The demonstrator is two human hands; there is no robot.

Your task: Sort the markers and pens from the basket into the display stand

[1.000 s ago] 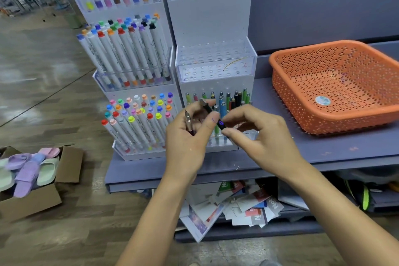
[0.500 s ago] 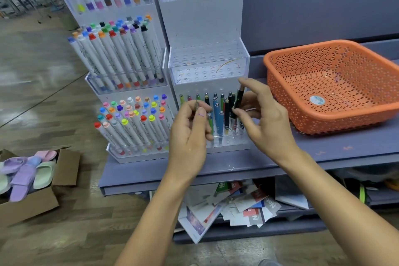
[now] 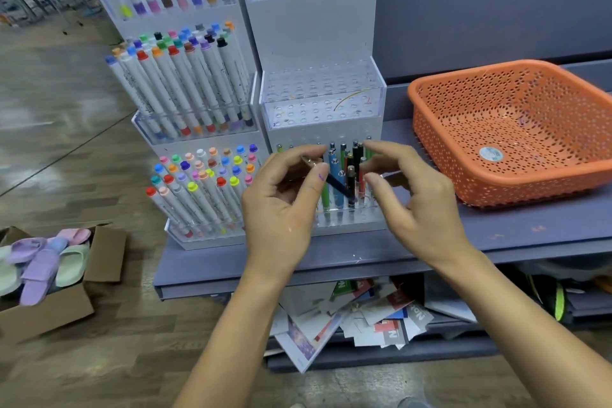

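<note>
My left hand (image 3: 281,205) pinches a dark pen (image 3: 339,187); right hand (image 3: 420,209) parted, empty. Risk: slanted tip could knock seated pens (image 3: 332,162) at the stand (image 3: 318,30) front edge.

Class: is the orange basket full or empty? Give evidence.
Empty: the orange basket shows only bare perforated floor and a round sticker.

I see the display stand (image 3: 318,103) left of the basket (image 3: 516,129) on the bench (image 3: 496,235); a box (image 3: 49,308) sits on the floor, far left.
</note>
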